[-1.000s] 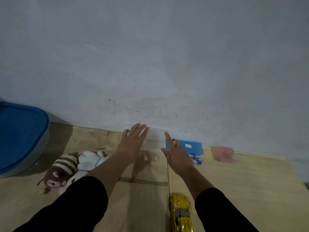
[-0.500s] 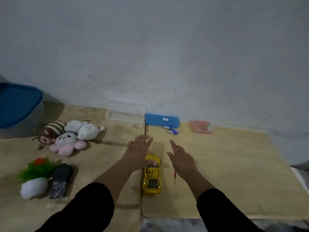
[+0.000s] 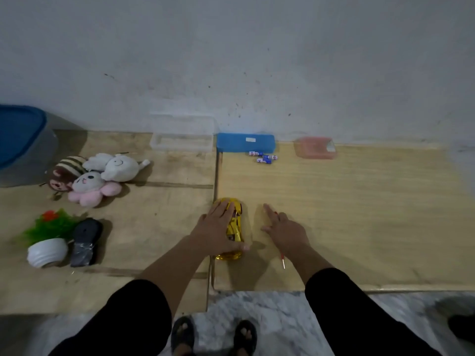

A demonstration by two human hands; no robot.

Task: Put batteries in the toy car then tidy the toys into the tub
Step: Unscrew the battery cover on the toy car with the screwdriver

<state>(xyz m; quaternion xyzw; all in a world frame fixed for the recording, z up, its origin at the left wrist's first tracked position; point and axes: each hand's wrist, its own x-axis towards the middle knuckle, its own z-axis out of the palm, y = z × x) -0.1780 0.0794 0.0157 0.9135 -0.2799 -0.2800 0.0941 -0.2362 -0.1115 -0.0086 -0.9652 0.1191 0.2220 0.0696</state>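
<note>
Wooden boards point(image 3: 359, 214), yellow toy car point(image 3: 235, 228) under left hand point(image 3: 216, 232), right hand point(image 3: 286, 231) beside.

Against the far wall point(image 3: 231, 60) you have a clear plastic box point(image 3: 182, 142), a blue case point(image 3: 245, 142) just right of it, and a pink container point(image 3: 314, 147) farther right. A red-handled screwdriver point(image 3: 282, 260) lies on the near right board point(image 3: 372, 214). Your slippered feet point(image 3: 213, 335) stand on marble floor point(image 3: 277, 312).

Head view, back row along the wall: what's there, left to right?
Blue-lidded tub → clear plastic box → blue case, batteries just in front of it → pink container.
</note>
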